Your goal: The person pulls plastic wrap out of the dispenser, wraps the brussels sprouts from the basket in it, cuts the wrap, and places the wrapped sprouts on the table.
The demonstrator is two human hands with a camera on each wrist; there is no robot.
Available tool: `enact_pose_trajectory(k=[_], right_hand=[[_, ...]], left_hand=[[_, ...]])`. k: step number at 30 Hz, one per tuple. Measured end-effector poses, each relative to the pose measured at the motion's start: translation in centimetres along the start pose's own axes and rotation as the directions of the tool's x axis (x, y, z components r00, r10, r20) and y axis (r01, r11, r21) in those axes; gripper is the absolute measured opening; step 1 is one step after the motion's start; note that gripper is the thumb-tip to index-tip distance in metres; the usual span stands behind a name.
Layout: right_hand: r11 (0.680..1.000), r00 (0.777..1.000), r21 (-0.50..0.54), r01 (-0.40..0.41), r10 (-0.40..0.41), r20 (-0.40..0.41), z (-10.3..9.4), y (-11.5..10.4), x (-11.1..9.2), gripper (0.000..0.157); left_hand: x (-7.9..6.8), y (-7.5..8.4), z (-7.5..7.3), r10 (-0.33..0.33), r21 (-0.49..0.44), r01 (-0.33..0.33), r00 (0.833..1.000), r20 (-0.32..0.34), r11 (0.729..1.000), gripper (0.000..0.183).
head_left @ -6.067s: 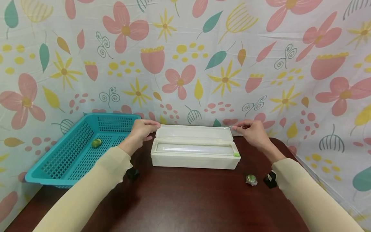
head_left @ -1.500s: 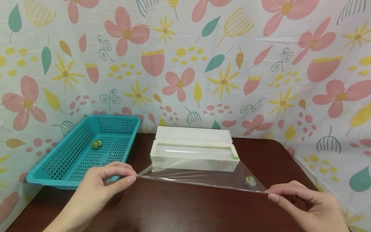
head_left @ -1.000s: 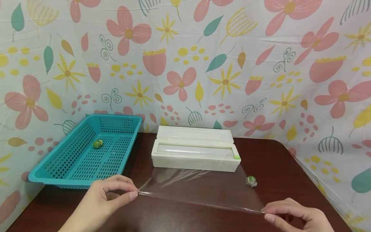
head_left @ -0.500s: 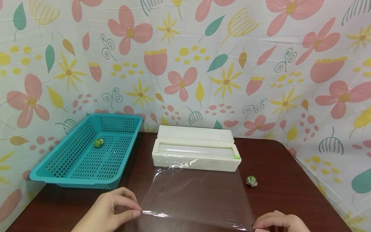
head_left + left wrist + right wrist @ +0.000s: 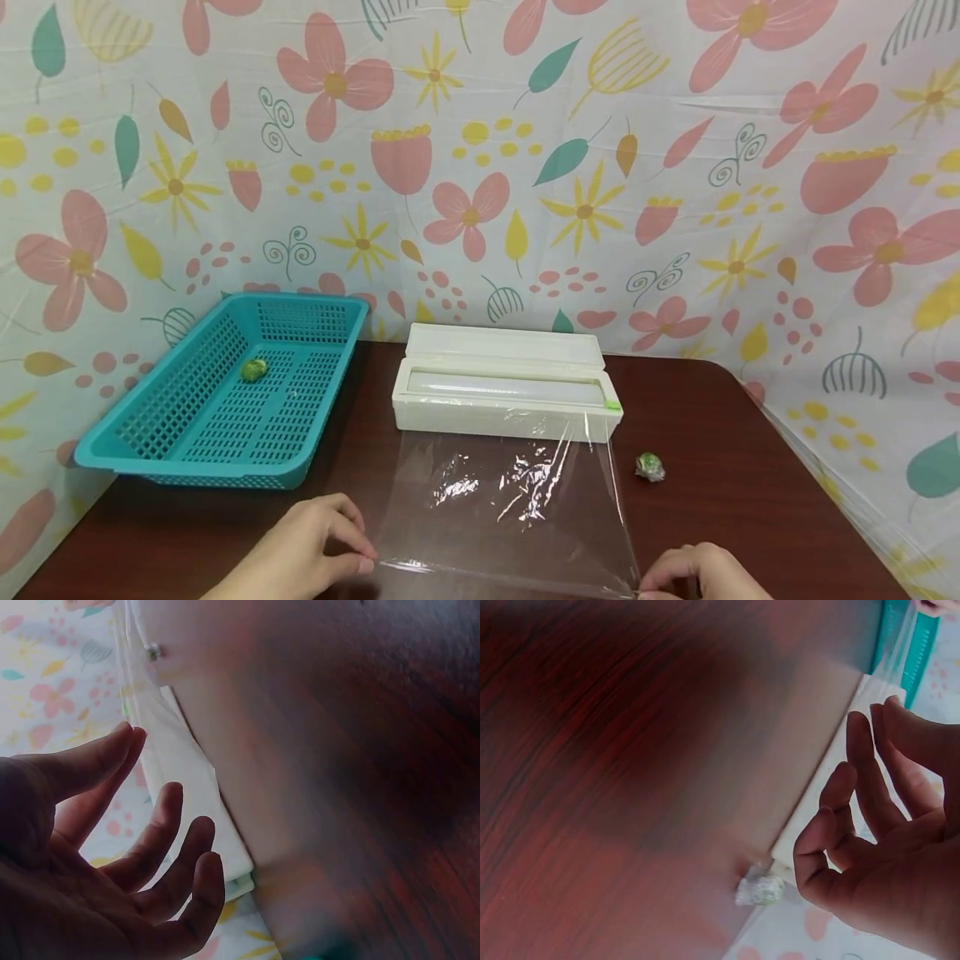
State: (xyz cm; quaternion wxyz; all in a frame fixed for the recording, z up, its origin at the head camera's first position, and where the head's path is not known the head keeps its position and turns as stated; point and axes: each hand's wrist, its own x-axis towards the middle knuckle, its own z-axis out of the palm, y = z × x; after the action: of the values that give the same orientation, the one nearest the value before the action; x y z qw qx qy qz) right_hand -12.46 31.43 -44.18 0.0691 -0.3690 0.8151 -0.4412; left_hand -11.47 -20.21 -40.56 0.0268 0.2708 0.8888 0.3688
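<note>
A sheet of clear plastic wrap [image 5: 495,525] stretches from the front of a white wrap dispenser box [image 5: 495,422] down over the dark table. My left hand [image 5: 306,546] pinches its near left corner between thumb and index finger. At the near right corner, my right hand [image 5: 699,573] pinches the film, partly cut off by the frame's bottom edge. Bright glints and creases run across the sheet. The box's lid [image 5: 506,346] stands raised, showing the pale roll inside. In both wrist views, the other fingers of the left hand [image 5: 142,847] and right hand [image 5: 877,817] are loosely bent.
A teal perforated basket [image 5: 187,472] stands at the left, holding one small round green vegetable [image 5: 253,370]. Right of the sheet, a similar green vegetable wrapped in film [image 5: 649,467] lies on the table. A flower-patterned cloth [image 5: 480,167] hangs behind.
Both hands have drawn the film from the box toward the table's near side. Over the last half second they have come slightly closer together, and the sheet shows more glints and creases.
</note>
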Motion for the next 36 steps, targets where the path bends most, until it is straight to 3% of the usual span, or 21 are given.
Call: enact_pose_trajectory(k=[5,7,13,20,23,26,29,32,36], right_hand=[[0.98,0.982,0.106,-0.167,0.156,0.105,0.1,3.4,-0.2,0.019],[0.969,0.97,0.115,-0.221,0.205,0.131,0.1,3.3,0.0,0.017],[0.979,0.973,0.08,-0.187,0.173,0.152,0.5,0.1,1.5,0.018],[0.984,0.979,0.009,-0.176,0.174,0.109,1.2,0.2,1.6,0.021],[0.989,0.989,-0.073,-0.126,0.131,0.064,1.6,1.7,1.1,0.018],[0.98,0.986,-0.13,-0.152,0.16,0.054,1.9,4.6,0.3,0.015],[0.955,0.956,-0.13,-0.267,0.279,0.088,1.9,7.1,-0.4,0.016],[0.927,0.924,-0.128,-0.354,0.368,0.109,1.9,8.4,-0.8,0.014],[0.925,0.921,-0.102,-0.366,0.376,0.104,1.9,8.6,-1.1,0.013]], left_hand=[[0.6,-0.1,0.4,-0.061,0.036,0.059,0.997,0.045,0.998,0.008],[0.7,-0.2,0.6,-0.078,0.038,0.075,0.995,0.069,0.996,0.011],[0.7,-0.3,1.0,-0.088,0.088,0.082,0.993,0.072,0.993,0.012],[0.8,-0.1,1.7,-0.103,0.13,0.092,0.992,0.078,0.987,0.009],[0.9,-0.1,2.1,-0.093,0.152,0.079,0.991,0.092,0.985,0.01],[1.0,-0.1,2.3,-0.059,0.187,0.039,0.993,0.102,0.982,0.012],[1.1,-0.1,2.6,-0.016,0.243,-0.009,0.995,0.1,0.97,0.019],[1.3,-0.1,2.8,-0.02,0.247,-0.009,0.993,0.115,0.969,0.025],[1.4,0.0,2.8,-0.073,0.18,0.046,0.987,0.146,0.983,0.024]])
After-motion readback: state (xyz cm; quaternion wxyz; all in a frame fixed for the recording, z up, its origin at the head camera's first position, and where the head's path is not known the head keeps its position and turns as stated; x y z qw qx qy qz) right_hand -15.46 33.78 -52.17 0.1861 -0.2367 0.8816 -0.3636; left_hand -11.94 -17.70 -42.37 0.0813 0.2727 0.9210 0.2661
